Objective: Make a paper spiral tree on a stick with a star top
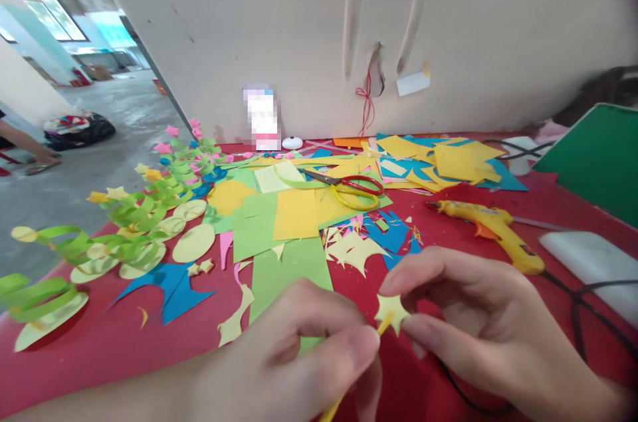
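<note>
Between the thumb and fingers of my right hand (468,322) is a small pale yellow paper star (390,310). My left hand (319,349) pinches a thin yellow paper strip (331,410), whose upper tip lies against the star's face. Both hands meet low in the view, above the red table (174,369). Beyond my right hand lies a yellow glue gun (491,226) with an orange trigger, its nozzle towards the left. Past my left hand are a green paper sheet (284,276) and a yellow paper piece (296,214).
Scissors (349,189) with red and yellow handles rest on the papers. Curled green strips on pale ovals (144,259) line the left edge. A lit phone (262,117) leans on the back panel. Black cable (568,289), a white block (593,266) and a green board (591,159) occupy the right.
</note>
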A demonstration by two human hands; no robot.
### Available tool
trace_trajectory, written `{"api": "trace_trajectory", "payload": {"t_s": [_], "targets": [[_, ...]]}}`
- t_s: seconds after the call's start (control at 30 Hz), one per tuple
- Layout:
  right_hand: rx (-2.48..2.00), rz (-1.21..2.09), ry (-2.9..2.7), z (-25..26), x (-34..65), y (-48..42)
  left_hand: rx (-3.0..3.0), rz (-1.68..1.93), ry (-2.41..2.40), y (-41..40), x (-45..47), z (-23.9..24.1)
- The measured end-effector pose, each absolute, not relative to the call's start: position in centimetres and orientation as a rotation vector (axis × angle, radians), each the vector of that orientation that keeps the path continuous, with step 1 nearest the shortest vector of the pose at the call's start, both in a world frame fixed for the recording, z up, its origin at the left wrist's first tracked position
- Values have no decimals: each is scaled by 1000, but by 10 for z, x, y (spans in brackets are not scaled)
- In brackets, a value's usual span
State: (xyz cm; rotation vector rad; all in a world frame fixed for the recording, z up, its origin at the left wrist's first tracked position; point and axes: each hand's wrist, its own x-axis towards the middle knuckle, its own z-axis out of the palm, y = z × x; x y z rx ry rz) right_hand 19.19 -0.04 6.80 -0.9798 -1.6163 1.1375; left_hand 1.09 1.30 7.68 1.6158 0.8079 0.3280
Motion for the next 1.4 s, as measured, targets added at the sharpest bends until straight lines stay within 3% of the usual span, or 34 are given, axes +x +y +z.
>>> {"api": "trace_trajectory", "payload": {"t_s": [0.5, 0.77, 1.13, 1.4], "targets": [[-1260, 860, -1867, 77, 206, 19, 2232, 420, 1031, 28, -1, 76], [-1298, 891, -1895, 74, 206, 24, 1902, 239, 977, 29, 15, 71], [-1283, 824, -1740, 76, 212, 24, 1416, 425, 890, 29, 17, 63], [-1241, 1138, -1595, 62, 198, 21, 1516, 574, 861, 30, 24, 54]]}}
